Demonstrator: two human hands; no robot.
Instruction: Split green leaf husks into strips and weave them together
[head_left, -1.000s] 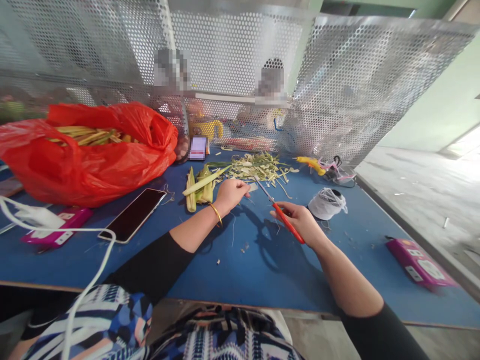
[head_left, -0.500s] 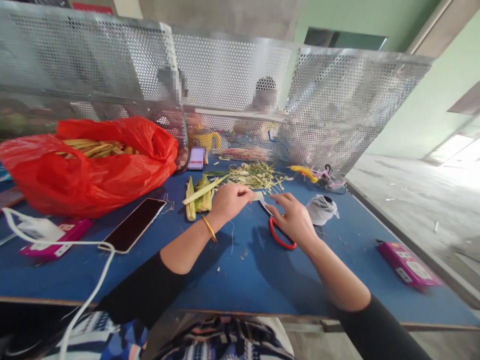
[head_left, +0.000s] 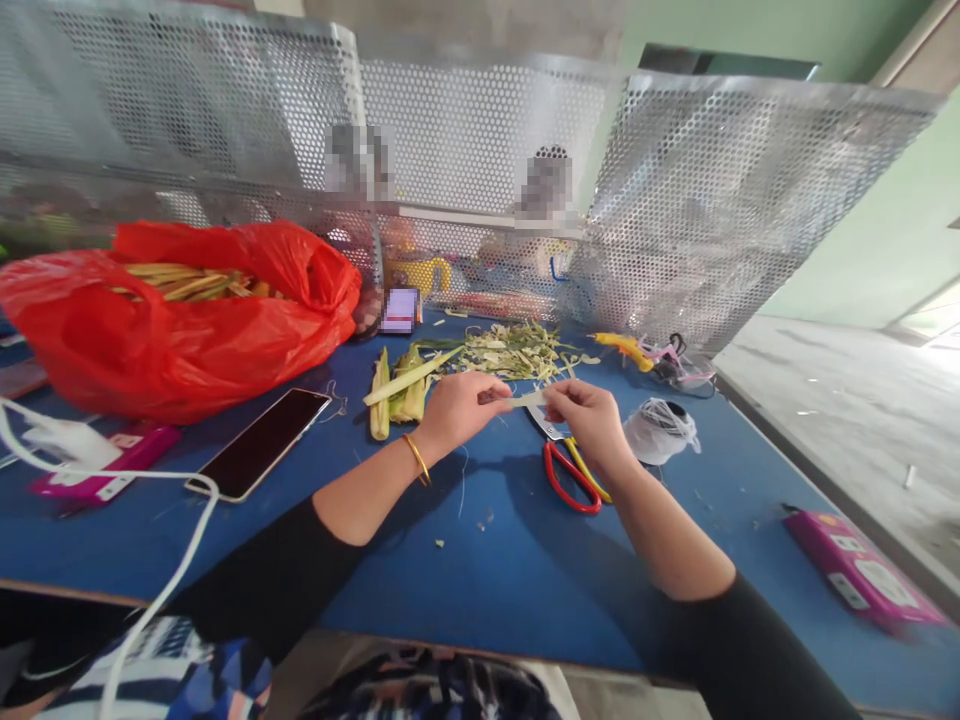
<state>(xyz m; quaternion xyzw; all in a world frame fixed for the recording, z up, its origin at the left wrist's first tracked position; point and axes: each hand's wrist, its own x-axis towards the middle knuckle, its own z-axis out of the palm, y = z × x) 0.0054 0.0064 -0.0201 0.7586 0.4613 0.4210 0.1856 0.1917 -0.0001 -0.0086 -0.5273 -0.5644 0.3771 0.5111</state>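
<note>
A short pale strip, perhaps plant husk, is stretched between my two hands above the blue table. My left hand pinches one end of it, and my right hand pinches the other. Under and beside the right hand lie scissors with one red and one yellow handle; part of the blades is hidden. Left of my left hand rest several pale green stalk pieces. Beyond both hands spreads a heap of green and cream shreds.
At left stand a red plastic bag of dry strips, a phone, a white cable and a magenta box. A thread spool and another magenta box are at right. A perforated metal screen borders the back.
My right hand has come off the scissors' side and closed on the strip's right end. The scissors now lie more exposed on the table. The view has shifted slightly.
</note>
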